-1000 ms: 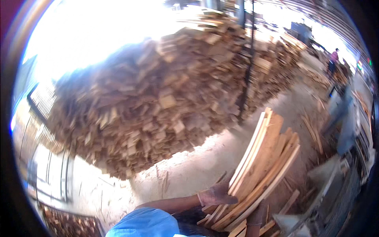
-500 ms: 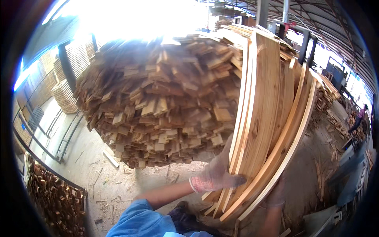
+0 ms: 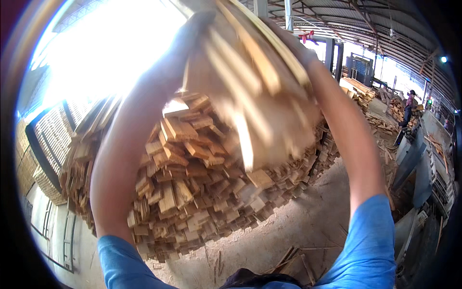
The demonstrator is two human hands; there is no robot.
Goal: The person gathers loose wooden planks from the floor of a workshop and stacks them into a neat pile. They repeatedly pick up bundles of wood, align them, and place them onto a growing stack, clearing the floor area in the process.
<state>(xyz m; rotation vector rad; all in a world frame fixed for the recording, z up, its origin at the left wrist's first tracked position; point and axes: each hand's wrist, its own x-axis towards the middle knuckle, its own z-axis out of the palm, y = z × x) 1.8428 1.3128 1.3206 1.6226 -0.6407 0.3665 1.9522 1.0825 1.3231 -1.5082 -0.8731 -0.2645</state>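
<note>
The left hand (image 3: 194,33) and right hand (image 3: 301,50) clasp a blurred bundle of boards (image 3: 269,72) from both sides. It is raised before the upper edge of a woodpile (image 3: 178,195); blur hides whether they touch.

My left hand (image 3: 193,34) and the boards (image 3: 250,67) blur; the boards run past the top edge, partly hiding my right hand (image 3: 300,49).

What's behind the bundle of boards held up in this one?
A large pile of wood shows around its lower edge. The bundle of boards blocks the view directly behind it, so how high the pile reaches there can't be seen.
</note>
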